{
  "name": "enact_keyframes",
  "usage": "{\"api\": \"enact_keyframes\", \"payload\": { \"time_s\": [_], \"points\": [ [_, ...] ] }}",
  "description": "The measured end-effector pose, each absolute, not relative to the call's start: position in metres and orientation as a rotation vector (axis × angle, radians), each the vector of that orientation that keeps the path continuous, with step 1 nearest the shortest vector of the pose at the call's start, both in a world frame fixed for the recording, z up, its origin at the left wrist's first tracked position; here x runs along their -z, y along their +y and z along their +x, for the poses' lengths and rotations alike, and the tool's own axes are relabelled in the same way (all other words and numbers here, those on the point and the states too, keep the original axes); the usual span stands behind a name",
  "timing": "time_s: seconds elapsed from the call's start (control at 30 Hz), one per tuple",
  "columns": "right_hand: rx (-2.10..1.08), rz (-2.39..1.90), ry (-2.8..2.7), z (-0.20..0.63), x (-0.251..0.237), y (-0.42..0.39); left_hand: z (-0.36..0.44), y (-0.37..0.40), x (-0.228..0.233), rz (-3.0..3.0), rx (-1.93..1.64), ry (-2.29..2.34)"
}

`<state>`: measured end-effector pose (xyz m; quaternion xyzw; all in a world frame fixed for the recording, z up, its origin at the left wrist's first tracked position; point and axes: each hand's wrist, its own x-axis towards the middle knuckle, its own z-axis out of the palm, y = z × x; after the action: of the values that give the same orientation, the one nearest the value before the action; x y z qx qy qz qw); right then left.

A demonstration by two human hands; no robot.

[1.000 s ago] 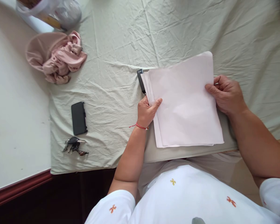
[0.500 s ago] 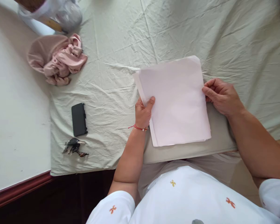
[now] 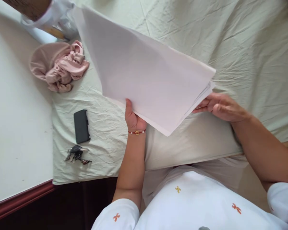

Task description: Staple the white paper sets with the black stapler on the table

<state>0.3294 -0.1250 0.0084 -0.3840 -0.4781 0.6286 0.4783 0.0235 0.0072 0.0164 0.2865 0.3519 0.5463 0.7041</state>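
While pink cloth [image 3: 67, 65] beside papers [image 3: 144, 70], phone [image 3: 81, 126] and keys [image 3: 76, 150] farther off.

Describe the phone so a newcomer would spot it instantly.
On the pale green tablecloth, look left of the left hand. Between the crumpled pink cloth and the bunch of keys lies the phone, the only flat black rectangle there.

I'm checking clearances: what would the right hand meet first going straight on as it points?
The right hand would probably meet the white sheets first; depth is unclear, so it might slip underneath them.
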Motion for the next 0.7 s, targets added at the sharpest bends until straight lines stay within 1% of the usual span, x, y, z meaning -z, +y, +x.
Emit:
{"api": "enact_keyframes", "payload": {
  "time_s": [0.07, 0.13, 0.23, 0.33, 0.43, 0.5, 0.6, 0.7],
  "points": [
    [-1.622, -0.87, -1.274, 0.321, -0.011, -0.124, 0.026, 0.006, -0.016, 0.672, -1.207, 0.794],
    [-1.586, -0.902, -1.329, 0.313, -0.013, -0.125, 0.033, 0.0, -0.016, 0.722, -1.202, 0.833],
    [-1.336, -1.123, -1.258, 0.305, -0.014, -0.127, 0.046, -0.01, -0.016, 0.725, -1.216, 0.87],
    [-1.091, -1.234, -0.996, 0.303, -0.012, -0.125, 0.051, -0.017, -0.014, 0.719, -1.175, 0.866],
    [-0.921, -1.138, -0.753, 0.307, -0.012, -0.12, 0.043, -0.014, -0.011, 0.752, -1.132, 0.839],
    [-0.745, -1.089, -0.675, 0.314, -0.015, -0.117, 0.032, -0.007, -0.009, 0.818, -1.137, 0.812],
    [-0.492, -1.013, -0.677, 0.329, -0.02, -0.115, 0.016, 0.007, -0.007, 0.922, -1.187, 0.735],
    [-0.386, -0.955, -0.726, 0.342, -0.023, -0.116, 0.007, 0.015, -0.007, 1.041, -1.219, 0.686]
  ]
}}
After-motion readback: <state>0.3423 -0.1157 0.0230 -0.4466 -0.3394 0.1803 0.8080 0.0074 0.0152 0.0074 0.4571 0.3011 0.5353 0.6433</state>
